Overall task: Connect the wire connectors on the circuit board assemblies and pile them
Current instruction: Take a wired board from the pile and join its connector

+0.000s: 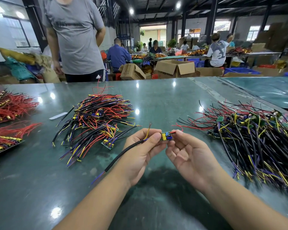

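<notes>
A small green circuit board (166, 136) with yellow and blue parts is held between both hands above the green table (173, 100). My left hand (140, 151) pinches its left end, where a black sleeved cable (123, 153) hangs down to the left and a yellow wire with a ring terminal (149, 127) sticks up. My right hand (188, 153) pinches the right end at the short red wires (177, 127). A pile of wired boards (98, 120) lies to the left, another pile (256, 135) to the right.
Bundles of red wires (8, 107) and a tray of them (5, 143) lie at the far left. A white strip (58, 116) rests beside the left pile. A person in a grey shirt (76, 39) stands behind the table; cardboard boxes (175, 68) and seated workers sit beyond.
</notes>
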